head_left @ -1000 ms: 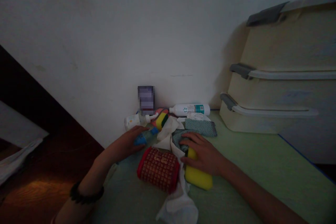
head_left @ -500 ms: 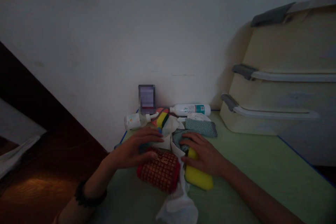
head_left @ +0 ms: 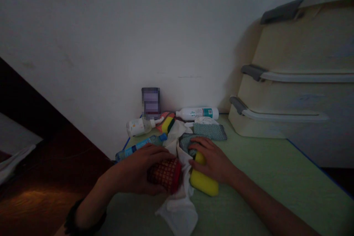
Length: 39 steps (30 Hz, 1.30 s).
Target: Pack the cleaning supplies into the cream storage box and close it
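Note:
My left hand [head_left: 145, 171] is wrapped round a red pouch [head_left: 166, 173] with a checked pattern, its fingers over the top and its thumb along the near side. My right hand [head_left: 212, 160] rests with its fingers apart over a yellow block [head_left: 204, 182] with rounded corners and a crumpled teal patterned cloth [head_left: 186, 142]. Its palm hides part of both. Between my hands a white cloth [head_left: 179, 210] runs towards me. A blue bottle [head_left: 142, 145] lies behind my left hand, partly covered by it.
At the back lie a clear pump bottle [head_left: 138, 127], a yellow and black sponge [head_left: 168, 124], a white bottle [head_left: 196, 113] and a folded teal cloth [head_left: 210, 131]. A blurred-out dark box [head_left: 151, 103] stands by the wall. Stacked cream bins [head_left: 282, 99] rise at the right of the green table [head_left: 257, 169].
My left hand has come down and closed round the red pouch, uncovering the blue bottle. The pouch has turned a little. My right hand stays over the yellow block. The view has shifted slightly.

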Each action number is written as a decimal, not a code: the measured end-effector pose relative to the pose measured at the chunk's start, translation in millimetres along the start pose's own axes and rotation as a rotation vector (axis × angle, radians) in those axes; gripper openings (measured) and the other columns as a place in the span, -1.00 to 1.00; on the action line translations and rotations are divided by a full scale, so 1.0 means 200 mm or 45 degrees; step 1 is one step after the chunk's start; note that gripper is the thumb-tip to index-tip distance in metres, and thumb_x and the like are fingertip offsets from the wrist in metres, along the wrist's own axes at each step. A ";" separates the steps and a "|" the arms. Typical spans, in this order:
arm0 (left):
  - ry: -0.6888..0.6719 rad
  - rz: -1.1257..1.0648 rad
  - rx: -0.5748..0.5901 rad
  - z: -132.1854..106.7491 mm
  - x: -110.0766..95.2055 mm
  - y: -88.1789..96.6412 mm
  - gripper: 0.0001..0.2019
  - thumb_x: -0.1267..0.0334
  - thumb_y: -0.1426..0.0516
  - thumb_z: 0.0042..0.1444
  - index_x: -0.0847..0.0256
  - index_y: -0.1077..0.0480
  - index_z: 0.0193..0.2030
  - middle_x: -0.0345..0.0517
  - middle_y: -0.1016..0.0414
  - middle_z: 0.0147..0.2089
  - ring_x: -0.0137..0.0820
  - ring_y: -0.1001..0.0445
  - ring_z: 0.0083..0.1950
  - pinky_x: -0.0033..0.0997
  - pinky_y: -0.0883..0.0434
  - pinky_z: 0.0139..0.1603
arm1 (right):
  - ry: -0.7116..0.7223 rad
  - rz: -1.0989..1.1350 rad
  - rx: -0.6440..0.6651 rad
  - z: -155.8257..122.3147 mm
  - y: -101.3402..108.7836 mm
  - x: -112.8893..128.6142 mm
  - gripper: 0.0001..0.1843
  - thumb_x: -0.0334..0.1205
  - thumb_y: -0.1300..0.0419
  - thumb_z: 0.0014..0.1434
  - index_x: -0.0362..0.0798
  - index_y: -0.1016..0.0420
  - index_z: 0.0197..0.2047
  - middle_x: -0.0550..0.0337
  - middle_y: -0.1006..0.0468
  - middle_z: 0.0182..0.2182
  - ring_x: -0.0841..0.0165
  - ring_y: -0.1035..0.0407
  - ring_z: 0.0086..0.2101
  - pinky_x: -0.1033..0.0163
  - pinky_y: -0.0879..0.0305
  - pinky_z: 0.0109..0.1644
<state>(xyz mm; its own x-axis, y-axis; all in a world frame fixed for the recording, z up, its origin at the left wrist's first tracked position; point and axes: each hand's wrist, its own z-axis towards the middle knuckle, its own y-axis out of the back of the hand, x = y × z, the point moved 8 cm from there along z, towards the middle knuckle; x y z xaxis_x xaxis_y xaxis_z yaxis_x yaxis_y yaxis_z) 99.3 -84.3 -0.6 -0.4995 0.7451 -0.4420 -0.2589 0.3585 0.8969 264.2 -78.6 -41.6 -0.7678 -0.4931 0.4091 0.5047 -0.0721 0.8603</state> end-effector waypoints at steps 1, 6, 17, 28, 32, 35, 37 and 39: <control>0.009 0.014 -0.013 0.00 0.01 0.01 -0.34 0.13 -0.30 -0.13 0.05 -0.25 0.17 -0.03 -0.37 0.12 -0.13 -0.33 0.12 -0.12 -0.27 0.14 | -0.016 -0.002 -0.019 0.00 0.00 -0.01 -0.66 -0.10 -0.17 0.12 -0.06 -0.45 -0.06 -0.02 -0.41 0.03 0.16 -0.24 0.05 -0.01 -0.19 0.15; 0.008 0.044 -0.039 0.00 0.01 0.02 -0.35 0.14 -0.28 -0.11 0.08 -0.24 0.17 -0.01 -0.36 0.14 -0.14 -0.33 0.13 -0.13 -0.27 0.15 | -0.062 0.025 -0.074 0.00 0.01 -0.04 -0.65 -0.10 -0.18 0.11 -0.07 -0.45 -0.05 -0.05 -0.41 0.03 0.14 -0.25 0.05 -0.04 -0.19 0.15; -0.006 -0.010 -0.037 0.01 0.02 0.01 -0.31 -0.11 -0.29 -0.15 0.10 -0.27 0.11 0.01 -0.39 0.09 -0.13 -0.34 0.10 -0.12 -0.26 0.12 | 0.040 0.201 -0.038 -0.02 -0.04 -0.08 -0.51 -0.09 -0.17 0.13 0.01 -0.29 0.12 -0.03 -0.31 0.18 0.18 -0.16 0.18 -0.06 -0.10 0.21; -0.262 0.209 0.081 0.03 -0.27 -0.06 -0.57 -0.13 -0.20 -0.02 0.05 -0.42 -0.08 -0.05 -0.39 0.08 -0.08 -0.29 0.11 -0.07 -0.20 0.12 | -0.114 0.200 -0.355 -0.02 0.10 -0.25 -0.72 -0.17 -0.10 0.17 -0.02 -0.40 -0.05 -0.06 -0.34 0.08 0.13 -0.24 0.09 -0.09 -0.12 0.18; -0.330 0.332 0.113 0.05 -0.34 -0.16 -0.85 0.09 -0.19 0.10 0.07 -0.44 -0.24 -0.18 -0.46 -0.01 -0.14 -0.27 0.13 -0.04 -0.07 0.22 | -0.160 0.176 -0.341 -0.03 0.08 -0.31 -0.74 -0.14 -0.12 0.17 -0.03 -0.42 -0.09 -0.03 -0.39 0.02 0.16 -0.27 0.05 -0.06 -0.15 0.16; -0.335 0.340 0.089 0.06 -0.36 -0.19 -0.84 0.31 -0.08 0.22 0.14 -0.42 -0.37 -0.19 -0.51 -0.13 -0.23 -0.31 0.10 -0.09 -0.01 0.29 | -0.165 0.166 -0.325 -0.03 0.06 -0.31 -0.74 -0.14 -0.11 0.18 -0.04 -0.41 -0.08 -0.02 -0.41 0.00 0.19 -0.28 0.05 -0.03 -0.16 0.16; -0.351 0.264 0.095 0.05 -0.36 -0.18 -0.85 0.37 -0.06 0.23 0.16 -0.43 -0.32 -0.16 -0.52 -0.15 -0.26 -0.35 0.08 -0.10 0.01 0.32 | -0.161 0.165 -0.318 -0.03 0.06 -0.31 -0.73 -0.14 -0.10 0.18 -0.05 -0.42 -0.07 -0.03 -0.43 0.00 0.19 -0.28 0.04 -0.02 -0.16 0.16; -0.346 0.111 0.091 0.05 -0.36 -0.14 -0.84 0.43 -0.04 0.20 0.16 -0.42 -0.19 -0.13 -0.53 -0.12 -0.28 -0.38 0.07 -0.13 -0.03 0.32 | -0.159 0.167 -0.320 -0.02 0.06 -0.31 -0.72 -0.14 -0.10 0.18 -0.06 -0.42 -0.08 -0.03 -0.44 -0.02 0.19 -0.29 0.03 -0.02 -0.17 0.15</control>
<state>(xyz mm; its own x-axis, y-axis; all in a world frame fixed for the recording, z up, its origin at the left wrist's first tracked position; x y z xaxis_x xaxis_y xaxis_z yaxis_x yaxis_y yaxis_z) 150.1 -142.5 5.1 -0.2747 0.8949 -0.3516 -0.1609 0.3177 0.9344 319.1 -53.1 -58.5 -0.7243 -0.4031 0.5594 0.6726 -0.2345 0.7019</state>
